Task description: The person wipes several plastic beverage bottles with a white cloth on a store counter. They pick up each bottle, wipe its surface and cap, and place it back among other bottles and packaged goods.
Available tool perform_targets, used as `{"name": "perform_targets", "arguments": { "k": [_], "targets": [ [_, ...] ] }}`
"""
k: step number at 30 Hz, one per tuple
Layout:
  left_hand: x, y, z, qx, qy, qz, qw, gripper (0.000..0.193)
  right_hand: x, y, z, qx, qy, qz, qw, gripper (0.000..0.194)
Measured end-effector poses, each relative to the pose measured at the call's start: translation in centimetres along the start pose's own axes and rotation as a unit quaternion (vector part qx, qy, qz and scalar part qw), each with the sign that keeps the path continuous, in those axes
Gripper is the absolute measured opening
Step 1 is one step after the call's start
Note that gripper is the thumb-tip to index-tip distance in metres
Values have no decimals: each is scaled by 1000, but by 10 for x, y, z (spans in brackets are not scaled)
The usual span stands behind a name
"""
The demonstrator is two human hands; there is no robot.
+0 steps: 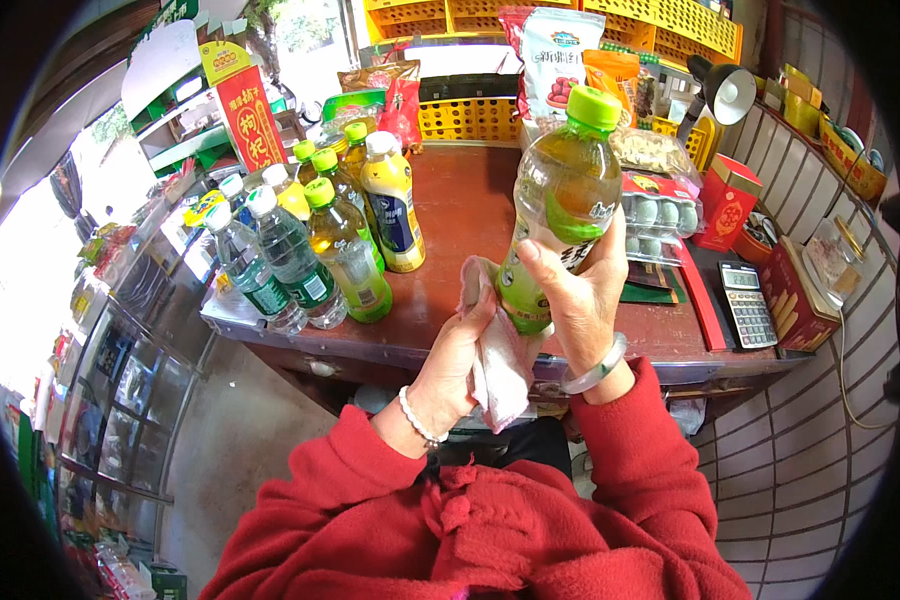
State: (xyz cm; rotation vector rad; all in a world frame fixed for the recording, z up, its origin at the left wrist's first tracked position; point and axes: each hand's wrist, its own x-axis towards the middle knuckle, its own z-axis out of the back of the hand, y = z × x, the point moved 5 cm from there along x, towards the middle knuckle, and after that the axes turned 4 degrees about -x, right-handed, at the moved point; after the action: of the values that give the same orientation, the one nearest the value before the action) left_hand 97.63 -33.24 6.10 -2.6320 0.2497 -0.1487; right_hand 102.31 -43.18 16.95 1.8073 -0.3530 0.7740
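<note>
A green-capped tea bottle (566, 195) with a green label leans slightly in my right hand (581, 289), whose fingers wrap its lower half. My left hand (454, 356) grips a pale pink-edged cloth (502, 367), pressed near the bottle's base. Left of my hands, several drink bottles stand grouped on the red-brown desk (461, 195). Among them are a clear water bottle with a white cap (296, 255), a green-capped tea bottle (349, 259) and a yellow bottle with a dark blue label (394, 206).
At the right lie a calculator (748, 306), a red box (726, 202) and plastic cartons of eggs (656, 214). A desk lamp (727, 90) stands behind them. Yellow plastic crates (469, 120) and snack bags (562, 60) line the back. Glass shelving (112, 390) is at the left.
</note>
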Motion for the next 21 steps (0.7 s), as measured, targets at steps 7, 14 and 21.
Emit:
{"name": "perform_targets", "arguments": {
  "k": [7,14,21],
  "targets": [
    [-2,-24,5,-8,-72,-17,997,38,3,-6,-1,149,168,-71,972,104],
    [3,-35,8,37,-110,-67,991,44,-7,-19,8,40,288,-193,937,75],
    [-5,-30,16,131,-126,-37,983,45,-1,-24,15,9,234,-185,954,77]
  ]
}}
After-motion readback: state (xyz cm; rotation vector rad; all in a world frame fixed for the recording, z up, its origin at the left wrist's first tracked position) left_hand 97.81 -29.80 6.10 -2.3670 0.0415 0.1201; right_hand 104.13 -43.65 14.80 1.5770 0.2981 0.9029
